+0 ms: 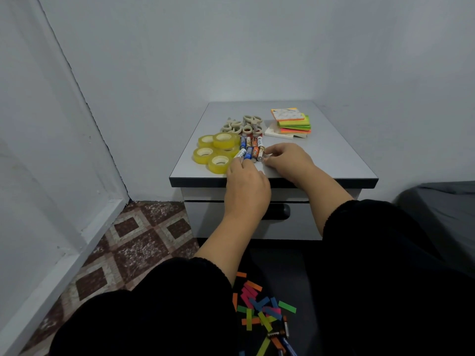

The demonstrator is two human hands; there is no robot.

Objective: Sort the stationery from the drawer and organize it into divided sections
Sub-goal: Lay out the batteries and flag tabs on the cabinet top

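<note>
On the grey cabinet top lie two short rows of batteries. My left hand pinches a white and blue battery at the near left end of the group. My right hand pinches a gold battery at the near right end. Several yellow tape rolls sit left of the batteries. Small beige tape rolls lie behind them. A stack of neon sticky notes stands at the back right.
The drawer under the cabinet top is closed, its dark handle partly behind my left wrist. On my dark lap lie several coloured paper strips and a few more batteries. Walls close in behind and to the left; patterned floor lower left.
</note>
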